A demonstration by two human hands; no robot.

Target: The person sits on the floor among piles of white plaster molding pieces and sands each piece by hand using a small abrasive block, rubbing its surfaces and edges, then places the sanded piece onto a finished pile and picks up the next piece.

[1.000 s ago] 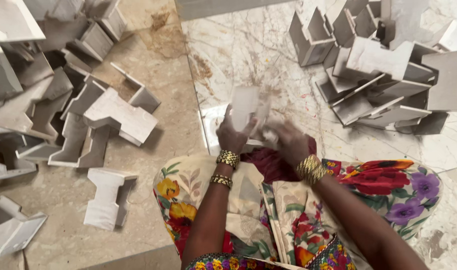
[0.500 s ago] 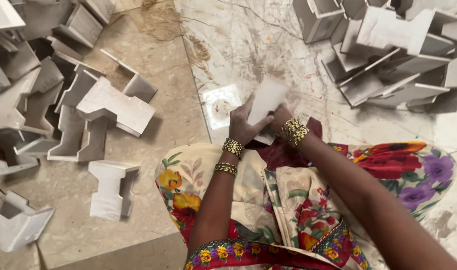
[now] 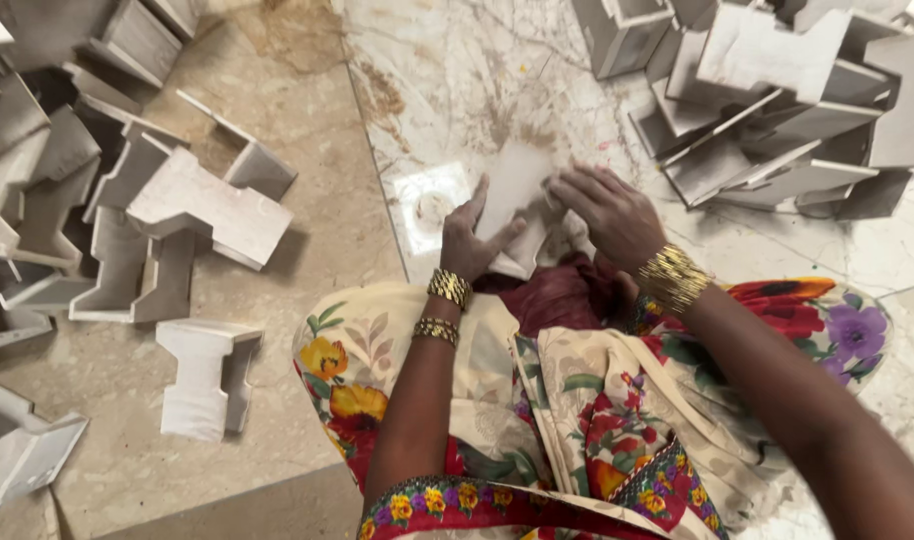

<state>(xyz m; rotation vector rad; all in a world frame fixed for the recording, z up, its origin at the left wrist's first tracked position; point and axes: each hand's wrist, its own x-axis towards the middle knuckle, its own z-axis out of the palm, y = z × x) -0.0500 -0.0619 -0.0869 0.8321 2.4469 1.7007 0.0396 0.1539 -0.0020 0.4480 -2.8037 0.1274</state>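
Lying at nine o'clock on the beige floor [image 3: 307, 240] is a heap of white notched blocks [image 3: 202, 205], with one I-shaped block [image 3: 205, 375] alone at seven o'clock. At centre, the left hand [image 3: 469, 242] is gripping the lower left edge of a pale flat piece [image 3: 515, 195], fingers closed on it, just above a maroon cloth [image 3: 552, 295] in the floral-draped lap. The right hand [image 3: 612, 212] is pressing on the piece's right edge, fingers bent; whether it is clamping or only resting I cannot tell. At one o'clock more white blocks [image 3: 777, 90] are piling on marble tile [image 3: 457, 80]. Holding the piece flat with both hands steady seems wise.
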